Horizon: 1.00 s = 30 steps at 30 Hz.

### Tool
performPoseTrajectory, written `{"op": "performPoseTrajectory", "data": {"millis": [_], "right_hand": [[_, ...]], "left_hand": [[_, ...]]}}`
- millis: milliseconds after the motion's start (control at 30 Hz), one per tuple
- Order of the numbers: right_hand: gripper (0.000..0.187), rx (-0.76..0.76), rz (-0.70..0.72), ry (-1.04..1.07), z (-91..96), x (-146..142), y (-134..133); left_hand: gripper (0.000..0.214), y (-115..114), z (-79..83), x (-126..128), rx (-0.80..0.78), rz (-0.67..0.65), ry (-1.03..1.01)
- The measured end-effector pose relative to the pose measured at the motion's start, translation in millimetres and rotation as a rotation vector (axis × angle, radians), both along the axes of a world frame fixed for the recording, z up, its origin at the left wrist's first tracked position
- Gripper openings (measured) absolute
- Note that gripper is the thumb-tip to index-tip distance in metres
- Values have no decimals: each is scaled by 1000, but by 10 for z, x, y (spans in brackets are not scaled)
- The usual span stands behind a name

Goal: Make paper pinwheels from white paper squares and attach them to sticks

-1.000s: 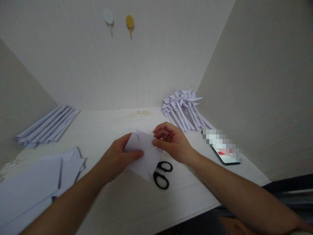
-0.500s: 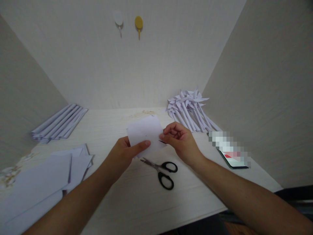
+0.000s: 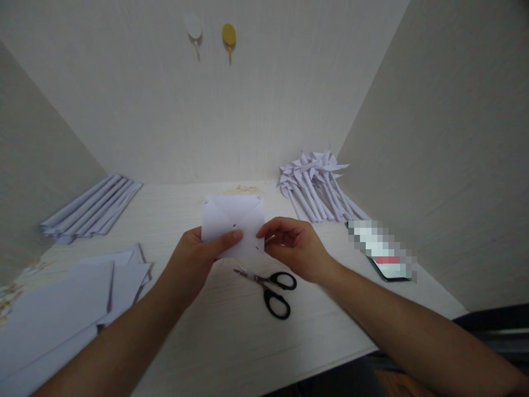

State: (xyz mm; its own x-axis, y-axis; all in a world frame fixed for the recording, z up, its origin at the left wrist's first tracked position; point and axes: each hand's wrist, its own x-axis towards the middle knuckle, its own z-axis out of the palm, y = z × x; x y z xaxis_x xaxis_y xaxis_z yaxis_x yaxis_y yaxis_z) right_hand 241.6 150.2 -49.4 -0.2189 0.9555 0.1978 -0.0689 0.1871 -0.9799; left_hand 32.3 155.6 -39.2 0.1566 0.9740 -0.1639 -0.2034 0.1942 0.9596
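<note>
A small square of white paper [image 3: 246, 218] is held up over the middle of the table, with small dark holes at its centre and near several corners. Faint diagonal creases run across it. My left hand [image 3: 200, 251] grips its left side, thumb on the front and the other fingers behind. At the right edge my right hand [image 3: 295, 245] has its index fingertip on the paper and its thumb just below, the remaining fingers curled. Just under the paper lie scissors [image 3: 264, 281] with black handles, blades slightly apart and pointing left.
Rolled paper sticks [image 3: 93, 207] lie at the back left. Loose white sheets [image 3: 70, 309] are piled at the front left. Paper pinwheels [image 3: 314, 182] on paper sticks are heaped at the back right, near a phone [image 3: 390, 270]. Two hooks, one yellow [image 3: 228, 36], are on the back wall.
The paper has been turned more squarely toward me, showing its creases and holes. My right hand has shifted along its right edge. The whole view has moved slightly.
</note>
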Motion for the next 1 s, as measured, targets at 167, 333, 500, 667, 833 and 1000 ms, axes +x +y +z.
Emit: {"op": "performPoseTrajectory", "data": {"millis": [167,333,500,667,833,1000], "right_hand": [[14,31,2,-47,56,10,-28],[11,104,5,-64,65,21,-32],[9,190,16,-104,79,31,-36],[6,234,50,-146,110,30,-56],[5,264,55,-234,122,23,-64],[6,260,38,-256,100,33,-62]], "left_hand": [[34,-13,56,19,-17,2,-43],[35,-28,106,53,12,24,-73],[42,-35,100,55,47,46,-111],[38,-25,78,46,53,54,-107],[33,-27,89,51,25,45,-124],[36,-42,126,58,17,46,-127]]}}
